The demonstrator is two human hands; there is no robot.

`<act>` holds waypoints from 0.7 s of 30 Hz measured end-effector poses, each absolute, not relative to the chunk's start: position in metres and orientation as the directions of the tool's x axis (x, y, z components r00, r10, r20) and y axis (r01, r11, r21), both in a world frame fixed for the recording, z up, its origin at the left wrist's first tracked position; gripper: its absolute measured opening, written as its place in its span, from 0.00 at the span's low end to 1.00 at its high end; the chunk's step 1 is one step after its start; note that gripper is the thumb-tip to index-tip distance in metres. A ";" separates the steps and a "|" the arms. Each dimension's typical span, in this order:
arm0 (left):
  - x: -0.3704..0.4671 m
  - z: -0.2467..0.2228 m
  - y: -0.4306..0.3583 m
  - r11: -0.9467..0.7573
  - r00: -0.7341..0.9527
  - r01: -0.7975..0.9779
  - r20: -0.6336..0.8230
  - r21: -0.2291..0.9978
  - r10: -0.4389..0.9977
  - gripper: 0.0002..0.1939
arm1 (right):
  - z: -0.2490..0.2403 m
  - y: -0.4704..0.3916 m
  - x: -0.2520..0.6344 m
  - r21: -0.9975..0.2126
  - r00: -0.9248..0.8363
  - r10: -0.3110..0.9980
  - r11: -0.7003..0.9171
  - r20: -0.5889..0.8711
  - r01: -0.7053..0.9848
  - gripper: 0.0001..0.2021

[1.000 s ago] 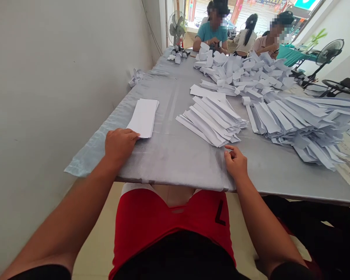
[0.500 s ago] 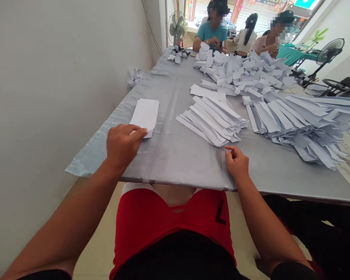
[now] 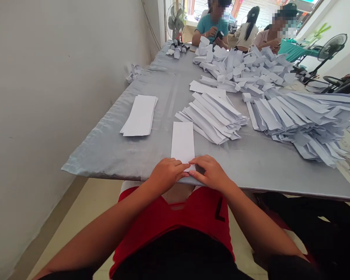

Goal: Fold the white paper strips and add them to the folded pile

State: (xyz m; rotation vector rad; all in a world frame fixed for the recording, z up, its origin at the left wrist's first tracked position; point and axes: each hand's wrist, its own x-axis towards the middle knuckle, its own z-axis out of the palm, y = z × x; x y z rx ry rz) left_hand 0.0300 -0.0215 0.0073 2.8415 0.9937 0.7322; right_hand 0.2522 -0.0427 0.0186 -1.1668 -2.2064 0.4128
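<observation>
A white strip of paper [image 3: 182, 140] lies lengthwise in front of me, its near end close to the table's front edge. On that near end, my left hand [image 3: 169, 173] pinches the paper between thumb and fingers. My right hand [image 3: 208, 171] grips the same end from the other side, fingertips almost meeting those of the left. The edge between the hands is partly hidden by the fingers. To the left rests a flat stack of white paper strips [image 3: 140, 115]. Beyond my right hand, a pile of folded paper strips [image 3: 214, 116] lies fanned out.
A larger heap of folded strips [image 3: 297, 120] covers the right side of the grey table [image 3: 128, 161]. Farther back is a mound of curled paper pieces [image 3: 245, 68]. People [image 3: 210, 29] sit at the far end. A wall [image 3: 46, 97] borders the left.
My left hand has moved right from the stack, bringing a paper strip to the front middle. My right hand has moved left to meet it at the strip's near end.
</observation>
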 end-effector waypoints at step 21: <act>0.012 -0.001 -0.023 -0.582 0.438 0.708 0.396 0.400 0.807 0.15 | 0.003 -0.040 0.247 -0.479 -0.351 0.883 0.465 0.312 0.744 0.13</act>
